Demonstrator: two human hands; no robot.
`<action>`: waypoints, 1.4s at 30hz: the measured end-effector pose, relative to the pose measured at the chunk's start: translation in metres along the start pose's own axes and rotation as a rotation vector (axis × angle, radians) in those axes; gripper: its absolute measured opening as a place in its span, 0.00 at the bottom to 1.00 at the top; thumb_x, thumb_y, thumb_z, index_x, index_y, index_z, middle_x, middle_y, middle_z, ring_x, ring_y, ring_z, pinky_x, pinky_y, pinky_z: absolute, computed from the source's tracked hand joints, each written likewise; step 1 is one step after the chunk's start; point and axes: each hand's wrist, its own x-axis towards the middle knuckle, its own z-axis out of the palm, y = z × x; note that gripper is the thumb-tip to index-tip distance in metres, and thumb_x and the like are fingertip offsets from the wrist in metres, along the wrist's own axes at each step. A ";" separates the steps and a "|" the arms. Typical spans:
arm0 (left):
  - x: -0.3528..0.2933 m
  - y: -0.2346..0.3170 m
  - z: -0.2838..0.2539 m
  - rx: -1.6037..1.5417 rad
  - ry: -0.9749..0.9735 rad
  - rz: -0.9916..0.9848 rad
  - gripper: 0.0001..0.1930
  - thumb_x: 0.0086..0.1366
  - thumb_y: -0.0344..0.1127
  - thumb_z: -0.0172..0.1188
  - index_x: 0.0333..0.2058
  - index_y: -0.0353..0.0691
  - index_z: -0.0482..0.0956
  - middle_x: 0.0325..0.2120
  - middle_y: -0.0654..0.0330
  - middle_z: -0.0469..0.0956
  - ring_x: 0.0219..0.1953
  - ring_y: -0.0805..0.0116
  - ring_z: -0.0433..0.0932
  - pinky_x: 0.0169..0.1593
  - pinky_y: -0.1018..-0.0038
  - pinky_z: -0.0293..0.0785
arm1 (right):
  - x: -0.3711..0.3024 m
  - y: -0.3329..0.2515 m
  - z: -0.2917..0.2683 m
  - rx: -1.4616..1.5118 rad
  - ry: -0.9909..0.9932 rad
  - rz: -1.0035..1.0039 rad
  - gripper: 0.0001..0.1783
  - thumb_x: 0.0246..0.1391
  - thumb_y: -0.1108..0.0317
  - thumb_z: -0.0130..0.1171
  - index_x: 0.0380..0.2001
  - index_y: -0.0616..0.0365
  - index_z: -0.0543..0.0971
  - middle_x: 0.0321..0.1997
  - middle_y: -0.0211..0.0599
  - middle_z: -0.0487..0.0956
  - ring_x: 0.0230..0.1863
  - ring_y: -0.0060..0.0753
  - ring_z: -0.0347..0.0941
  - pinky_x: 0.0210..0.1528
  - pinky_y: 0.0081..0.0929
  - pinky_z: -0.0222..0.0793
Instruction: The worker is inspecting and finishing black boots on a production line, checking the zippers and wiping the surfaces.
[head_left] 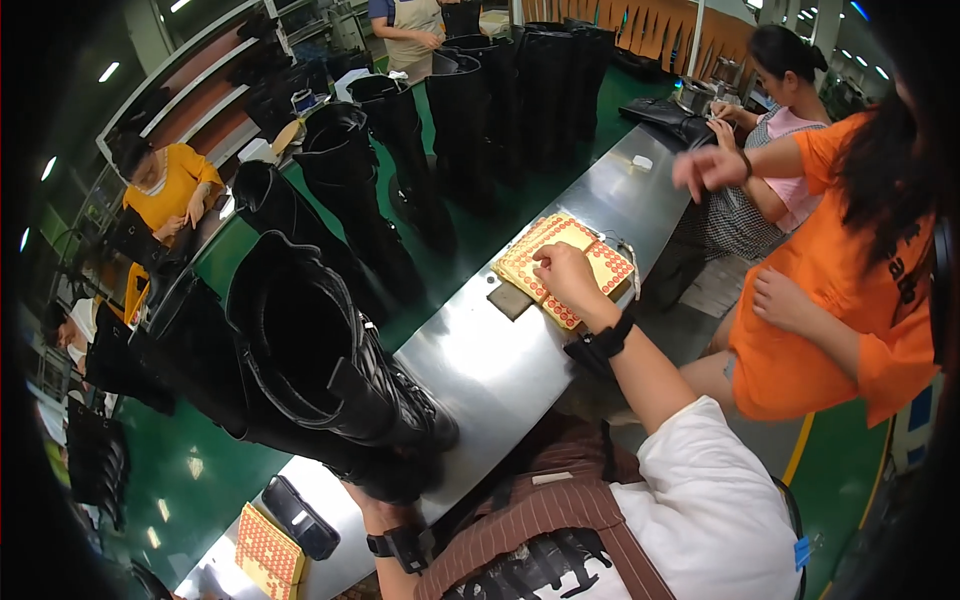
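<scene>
A tall black boot (pixel 350 400) stands close in front of me on the metal bench, its wide shaft opening facing up. My left hand (pixel 372 500) reaches to the boot's near lower side; the boot hides its fingers. Further right, my right hand (pixel 565 274) rests over a stack of yellow sheets (pixel 540 236) printed with rows of small red round stickers. Its fingers are curled together at the sheets, and whatever lies between them is too small to make out. A dark flat block (pixel 510 299) lies beside the stack.
More black boots (pixel 400 160) line the green conveyor (pixel 220 480) beyond the metal bench (pixel 480 350). At the near left lie a dark case (pixel 300 517) and another sticker sheet (pixel 268 555). A person in orange (pixel 800 330) stands close on my right, an arm stretched over the bench; other people work around.
</scene>
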 end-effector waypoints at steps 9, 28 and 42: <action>0.001 -0.006 0.005 -0.023 0.227 0.068 0.22 0.68 0.54 0.46 0.41 0.39 0.74 0.33 0.58 0.78 0.33 0.61 0.78 0.37 0.68 0.77 | 0.024 0.007 0.016 -0.118 -0.174 0.117 0.11 0.45 0.74 0.61 0.35 0.62 0.81 0.34 0.50 0.81 0.39 0.47 0.78 0.44 0.37 0.72; 0.008 0.004 -0.025 -0.309 0.054 -0.041 0.31 0.68 0.61 0.43 0.57 0.41 0.69 0.50 0.54 0.76 0.50 0.57 0.76 0.58 0.60 0.70 | 0.018 -0.064 -0.018 -0.032 0.048 -0.121 0.05 0.50 0.71 0.60 0.27 0.61 0.76 0.26 0.47 0.78 0.27 0.47 0.76 0.31 0.38 0.70; -0.003 0.015 0.011 -0.324 0.002 -0.059 0.32 0.69 0.61 0.38 0.58 0.40 0.66 0.52 0.53 0.74 0.51 0.58 0.76 0.57 0.60 0.73 | -0.020 -0.356 -0.150 0.715 -0.533 -0.733 0.09 0.56 0.70 0.59 0.33 0.67 0.73 0.25 0.36 0.79 0.20 0.21 0.77 0.22 0.17 0.66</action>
